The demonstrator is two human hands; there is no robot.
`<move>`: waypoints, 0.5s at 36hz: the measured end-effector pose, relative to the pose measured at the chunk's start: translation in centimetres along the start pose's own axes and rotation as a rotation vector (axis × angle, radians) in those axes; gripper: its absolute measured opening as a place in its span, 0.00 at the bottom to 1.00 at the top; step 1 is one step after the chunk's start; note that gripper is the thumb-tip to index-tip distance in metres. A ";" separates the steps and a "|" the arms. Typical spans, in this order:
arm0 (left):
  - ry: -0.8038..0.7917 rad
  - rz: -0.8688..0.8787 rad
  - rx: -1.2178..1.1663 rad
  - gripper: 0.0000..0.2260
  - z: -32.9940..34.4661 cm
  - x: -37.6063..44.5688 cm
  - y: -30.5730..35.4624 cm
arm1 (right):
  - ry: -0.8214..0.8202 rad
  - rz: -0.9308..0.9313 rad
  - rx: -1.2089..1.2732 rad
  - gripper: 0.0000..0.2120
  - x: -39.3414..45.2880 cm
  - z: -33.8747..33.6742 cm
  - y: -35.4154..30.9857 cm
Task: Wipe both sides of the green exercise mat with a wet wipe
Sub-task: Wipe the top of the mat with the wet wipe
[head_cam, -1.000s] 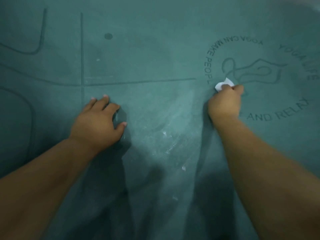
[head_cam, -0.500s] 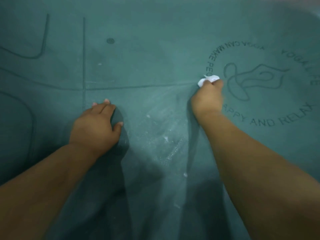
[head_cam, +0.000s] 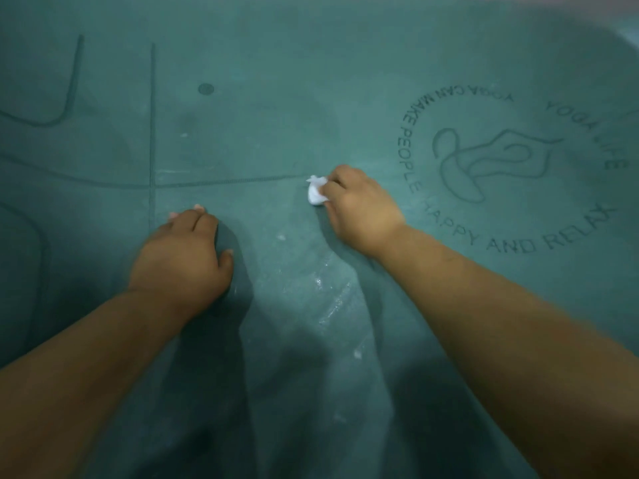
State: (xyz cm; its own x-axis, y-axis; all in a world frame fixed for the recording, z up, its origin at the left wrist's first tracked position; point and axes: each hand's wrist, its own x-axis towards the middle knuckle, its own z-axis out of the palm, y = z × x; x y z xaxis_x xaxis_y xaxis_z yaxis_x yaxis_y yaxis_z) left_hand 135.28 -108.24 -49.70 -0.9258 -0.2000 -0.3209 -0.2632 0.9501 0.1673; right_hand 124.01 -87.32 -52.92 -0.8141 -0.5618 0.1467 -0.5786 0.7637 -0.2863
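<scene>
The green exercise mat (head_cam: 311,81) fills almost the whole view, marked with dark guide lines and a round printed logo with lettering (head_cam: 498,167) at the right. My right hand (head_cam: 359,205) grips a small crumpled white wet wipe (head_cam: 316,193) and presses it on the mat just left of the logo. My left hand (head_cam: 183,257) rests palm down on the mat at centre left, fingers spread flat. A wet, shiny streaked patch (head_cam: 321,292) lies between my forearms.
A pale strip of floor (head_cam: 615,15) shows past the mat's edge at the top right corner. Small white specks lie on the mat near the wet patch.
My right hand has slid the wipe leftward, off the logo's drawing and lettering to the mat beside it. My left hand has stayed planted in place.
</scene>
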 end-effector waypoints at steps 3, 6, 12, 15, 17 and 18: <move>0.017 0.038 0.020 0.22 0.1 0.4 0.6 | 0.063 0.303 -0.109 0.11 -1.2 -1.3 4.3; 0.047 0.126 -0.004 0.25 0.5 0.6 2.3 | 0.123 0.651 -0.182 0.23 -3.6 -2.4 9.9; 0.001 0.179 -0.022 0.27 2.0 1.0 6.7 | 0.168 0.388 -0.023 0.20 -4.4 -2.0 6.9; 0.008 0.161 0.025 0.27 2.5 1.3 7.1 | 0.004 0.007 0.031 0.17 -5.0 -2.1 4.8; -0.005 0.155 0.057 0.27 2.7 1.2 7.0 | -0.040 -0.050 -0.002 0.20 -4.8 -3.0 6.3; -0.003 0.155 0.070 0.26 2.7 1.1 6.9 | -0.037 0.039 -0.018 0.21 -4.5 -3.6 7.3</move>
State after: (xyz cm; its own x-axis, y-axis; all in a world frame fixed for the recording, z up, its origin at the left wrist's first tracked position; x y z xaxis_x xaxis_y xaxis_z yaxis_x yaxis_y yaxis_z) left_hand 133.20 -101.25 -51.45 -0.9530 -0.0493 -0.2991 -0.0978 0.9839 0.1494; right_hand 123.29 -78.04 -52.27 -0.8340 -0.5424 0.1010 -0.5475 0.7908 -0.2736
